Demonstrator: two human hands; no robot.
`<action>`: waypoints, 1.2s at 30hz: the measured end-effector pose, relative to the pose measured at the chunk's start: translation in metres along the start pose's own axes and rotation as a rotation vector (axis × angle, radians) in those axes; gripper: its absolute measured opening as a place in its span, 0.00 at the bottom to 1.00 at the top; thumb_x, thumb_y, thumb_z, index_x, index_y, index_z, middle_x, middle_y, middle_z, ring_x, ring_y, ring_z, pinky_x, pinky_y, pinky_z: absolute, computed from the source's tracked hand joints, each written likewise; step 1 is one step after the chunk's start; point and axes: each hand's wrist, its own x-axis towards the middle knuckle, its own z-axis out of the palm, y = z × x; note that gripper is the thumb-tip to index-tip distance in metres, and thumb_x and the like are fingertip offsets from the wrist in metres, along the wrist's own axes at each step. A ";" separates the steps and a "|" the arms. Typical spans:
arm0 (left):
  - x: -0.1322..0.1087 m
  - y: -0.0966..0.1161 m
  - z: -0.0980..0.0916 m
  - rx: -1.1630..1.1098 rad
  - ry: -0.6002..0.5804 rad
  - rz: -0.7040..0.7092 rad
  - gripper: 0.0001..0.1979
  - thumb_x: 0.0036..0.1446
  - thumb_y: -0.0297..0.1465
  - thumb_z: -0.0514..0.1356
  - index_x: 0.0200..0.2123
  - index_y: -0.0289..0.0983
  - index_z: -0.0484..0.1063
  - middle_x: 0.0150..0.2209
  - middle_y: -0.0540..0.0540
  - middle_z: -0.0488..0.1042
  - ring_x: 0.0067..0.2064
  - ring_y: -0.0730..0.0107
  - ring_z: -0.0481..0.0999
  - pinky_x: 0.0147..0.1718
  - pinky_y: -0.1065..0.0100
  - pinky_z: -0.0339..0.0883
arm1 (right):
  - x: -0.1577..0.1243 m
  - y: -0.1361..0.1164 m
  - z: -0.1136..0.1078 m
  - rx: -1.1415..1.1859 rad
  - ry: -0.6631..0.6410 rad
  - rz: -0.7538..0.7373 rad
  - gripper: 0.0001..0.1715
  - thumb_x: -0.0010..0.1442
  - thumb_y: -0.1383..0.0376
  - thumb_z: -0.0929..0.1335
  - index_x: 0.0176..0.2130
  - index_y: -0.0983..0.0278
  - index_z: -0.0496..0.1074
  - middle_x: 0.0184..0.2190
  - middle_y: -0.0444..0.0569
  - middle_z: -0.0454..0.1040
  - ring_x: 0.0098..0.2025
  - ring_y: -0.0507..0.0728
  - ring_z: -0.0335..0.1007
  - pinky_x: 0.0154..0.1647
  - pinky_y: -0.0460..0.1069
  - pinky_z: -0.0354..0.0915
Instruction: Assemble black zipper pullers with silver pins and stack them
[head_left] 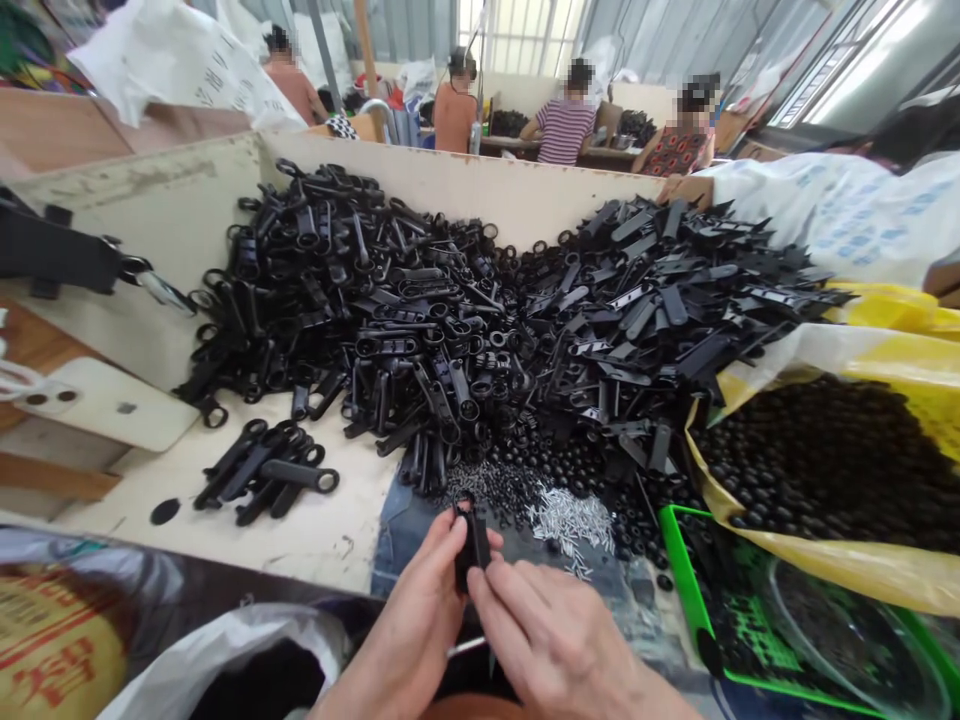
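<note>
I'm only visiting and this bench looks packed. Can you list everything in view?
black plastic ring-ended handles: large heap, black, left and middle of bin
flat black plastic strips: heap, black, right of bin
set-aside cluster of handles: small group, black, front left
small black rings: many, black, front middle
short silver metal pins: scatter, silver, just beyond the hands
yellow plastic bag: one, yellow, right, full of small black pieces
green plastic crate: one, green, lower right
white phone: one, white, left edge
pale board bin: one, beige, around the heaps
people at far tables: four, background
small black plastic part: one, black, between both hands
left hand: bottom middle, pinching the part
right hand: bottom middle, pinching the part
</note>
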 end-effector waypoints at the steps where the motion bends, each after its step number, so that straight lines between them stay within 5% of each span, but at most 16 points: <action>1: 0.000 0.000 -0.002 -0.017 -0.003 -0.018 0.13 0.57 0.37 0.70 0.44 0.41 0.75 0.40 0.48 0.81 0.43 0.65 0.77 0.45 0.66 0.67 | 0.001 -0.001 0.003 0.002 -0.019 -0.036 0.19 0.70 0.77 0.59 0.40 0.72 0.77 0.28 0.52 0.75 0.28 0.56 0.73 0.30 0.49 0.70; 7: 0.000 -0.002 -0.009 -0.038 0.014 -0.057 0.11 0.53 0.32 0.72 0.39 0.37 0.77 0.37 0.46 0.80 0.36 0.69 0.78 0.39 0.70 0.70 | 0.003 -0.004 0.009 0.030 -0.123 -0.184 0.15 0.66 0.78 0.61 0.38 0.72 0.77 0.29 0.52 0.73 0.29 0.58 0.71 0.35 0.52 0.73; 12: -0.003 -0.006 -0.010 -0.033 0.067 -0.098 0.11 0.57 0.28 0.69 0.45 0.34 0.78 0.38 0.44 0.81 0.38 0.68 0.80 0.40 0.71 0.72 | 0.007 -0.004 0.005 0.104 -0.210 -0.179 0.13 0.65 0.76 0.63 0.40 0.72 0.78 0.31 0.52 0.75 0.31 0.58 0.71 0.41 0.52 0.76; 24: -0.005 -0.004 -0.007 0.016 0.036 -0.062 0.09 0.55 0.29 0.71 0.41 0.35 0.81 0.37 0.46 0.81 0.38 0.72 0.78 0.40 0.76 0.71 | 0.000 0.004 0.006 0.145 -0.113 -0.238 0.16 0.67 0.77 0.61 0.36 0.71 0.77 0.30 0.51 0.73 0.29 0.57 0.70 0.35 0.52 0.74; 32: -0.011 -0.008 0.000 0.080 0.032 -0.007 0.12 0.57 0.33 0.71 0.45 0.38 0.81 0.38 0.47 0.80 0.40 0.70 0.77 0.42 0.73 0.71 | -0.019 0.005 0.019 0.367 0.024 -0.085 0.19 0.72 0.75 0.57 0.48 0.76 0.75 0.32 0.53 0.79 0.29 0.55 0.73 0.31 0.50 0.72; 36: -0.007 -0.017 -0.010 0.130 0.126 0.071 0.21 0.56 0.37 0.72 0.53 0.42 0.77 0.42 0.47 0.80 0.42 0.69 0.77 0.45 0.70 0.71 | -0.024 -0.003 0.021 0.515 0.171 0.150 0.12 0.72 0.70 0.64 0.47 0.69 0.77 0.36 0.53 0.81 0.33 0.55 0.77 0.35 0.48 0.73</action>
